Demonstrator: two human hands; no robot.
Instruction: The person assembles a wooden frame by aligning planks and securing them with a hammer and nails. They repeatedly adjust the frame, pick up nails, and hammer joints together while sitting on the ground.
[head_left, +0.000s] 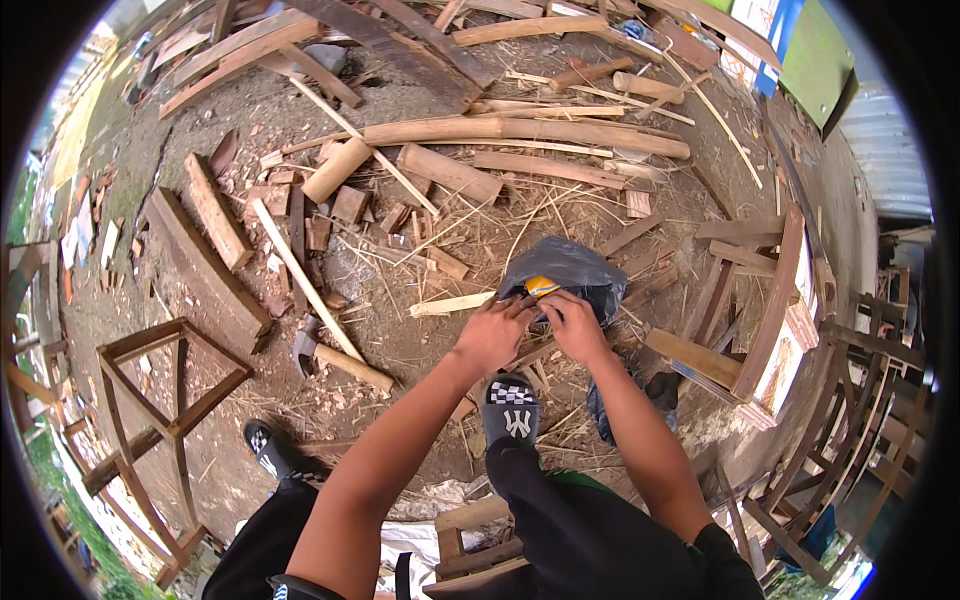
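Observation:
A black plastic bag point(562, 262) lies on the littered ground in front of me, its mouth toward me. Both my hands are at that mouth. My left hand point(497, 332) has its fingers bent over the bag's near left edge. Close beside it, my right hand point(573, 326) grips the near edge of the opening. Between the hands a yellow item point(541, 286) shows inside the bag; most of it is covered, so its kind is unclear. My fingertips are partly hidden by the plastic and my own knuckles.
A hammer point(345, 365) with a wooden handle lies left of my feet. Bamboo pieces point(450, 172), planks point(205, 265) and wood scraps are scattered ahead. A wooden frame point(172, 385) stands at left, wooden furniture parts point(770, 310) at right. A dark plastic bundle point(600, 410) rests by my right foot.

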